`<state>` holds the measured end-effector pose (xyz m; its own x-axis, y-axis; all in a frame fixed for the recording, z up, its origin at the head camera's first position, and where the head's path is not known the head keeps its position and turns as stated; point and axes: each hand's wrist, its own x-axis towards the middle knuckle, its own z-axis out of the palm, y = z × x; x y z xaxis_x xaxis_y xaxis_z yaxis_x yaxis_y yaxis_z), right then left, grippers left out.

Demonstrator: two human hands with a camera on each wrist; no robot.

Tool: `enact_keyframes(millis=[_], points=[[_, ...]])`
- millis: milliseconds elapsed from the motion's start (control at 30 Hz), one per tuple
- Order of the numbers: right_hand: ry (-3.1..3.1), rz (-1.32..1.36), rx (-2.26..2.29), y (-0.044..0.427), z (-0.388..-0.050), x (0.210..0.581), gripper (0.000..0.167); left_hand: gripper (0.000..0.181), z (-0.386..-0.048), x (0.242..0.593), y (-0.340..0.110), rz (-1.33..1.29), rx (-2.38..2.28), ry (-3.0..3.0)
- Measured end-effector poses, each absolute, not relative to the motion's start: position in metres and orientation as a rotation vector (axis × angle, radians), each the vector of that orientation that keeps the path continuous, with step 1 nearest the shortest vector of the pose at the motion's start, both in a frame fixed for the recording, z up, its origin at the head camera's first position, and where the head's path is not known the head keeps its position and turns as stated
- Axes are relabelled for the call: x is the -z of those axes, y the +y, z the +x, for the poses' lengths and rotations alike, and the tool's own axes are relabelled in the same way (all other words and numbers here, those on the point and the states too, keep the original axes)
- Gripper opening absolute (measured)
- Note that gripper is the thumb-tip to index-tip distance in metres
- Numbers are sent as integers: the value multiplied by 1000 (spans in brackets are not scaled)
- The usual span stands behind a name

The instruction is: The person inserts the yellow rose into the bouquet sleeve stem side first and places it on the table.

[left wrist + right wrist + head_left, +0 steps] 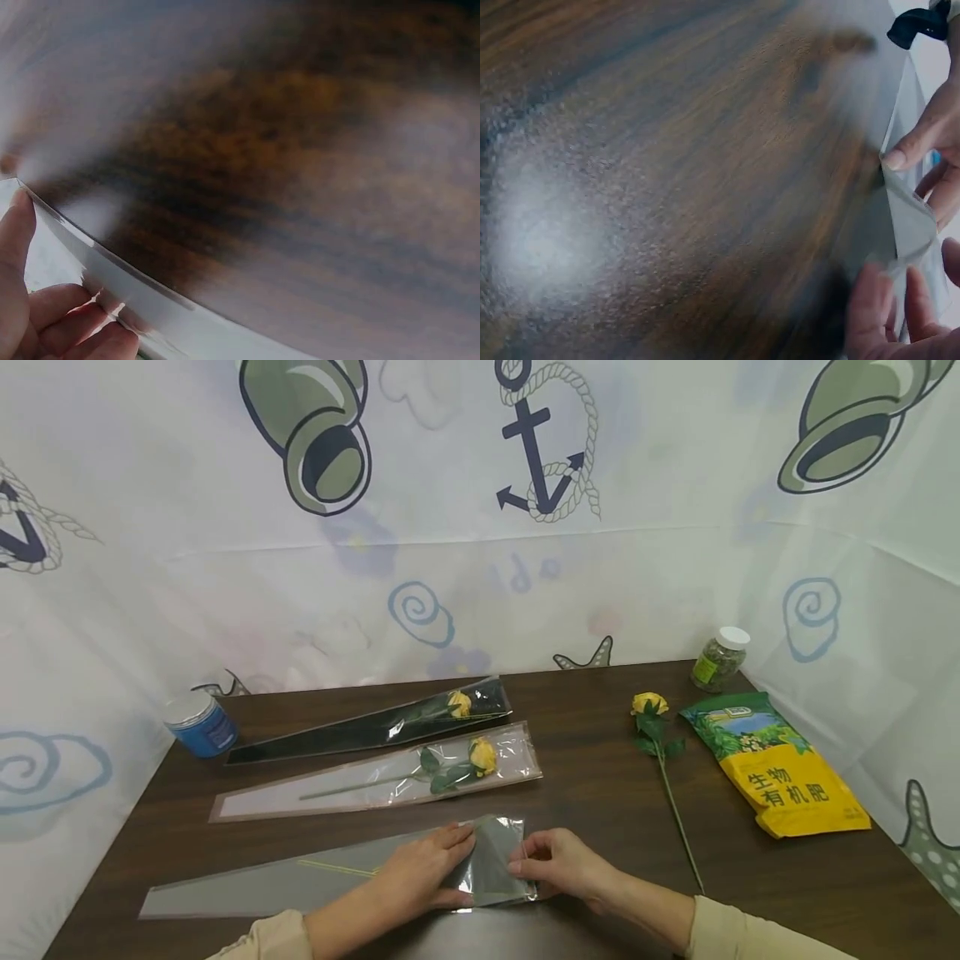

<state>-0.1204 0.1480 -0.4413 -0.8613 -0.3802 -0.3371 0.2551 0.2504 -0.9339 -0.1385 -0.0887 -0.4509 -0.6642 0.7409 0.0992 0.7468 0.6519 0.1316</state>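
A long, tapered grey flower sleeve (247,885) with clear edges lies along the front of the table, its wide end to the right. My left hand (420,868) rests across it near that end, fingers on the film and thumb at the near edge. At the wide mouth, my right hand (566,864) pinches the clear film between thumb and fingers. In the right wrist view the film (911,217) bulges between both hands. Behind it lie a white sleeve (262,802) and a black sleeve (300,745), each with a yellow rose inside.
A loose yellow rose (648,703) lies right of the sleeves. Beside it are a yellow-and-green fertilizer bag (795,789) and a white-lidded jar (720,658). A blue tub (201,724) stands at the table's back left corner. Printed cloth (465,585) hangs behind.
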Motion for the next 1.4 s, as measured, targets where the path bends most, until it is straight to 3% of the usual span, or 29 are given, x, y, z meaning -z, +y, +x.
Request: enact_keyframes(millis=[167, 500, 667, 1033, 1400], points=[[2047, -59, 1754, 148, -118, 439, 27, 67, -141, 452, -88, -1270, 252, -2797], [1943, 164, 1910, 153, -109, 435, 55, 65, -146, 452, -85, -1249, 170, -2728], [1892, 69, 1842, 150, -115, 436, 48, 66, -148, 450, -84, -1244, 147, -2725], [1953, 37, 1804, 151, -131, 454, 15, 66, -150, 453, -83, -1287, 208, -2703], [2043, -3, 1829, 154, -139, 461, 16, 64, -158, 453, -81, -1280, 350, -2707]])
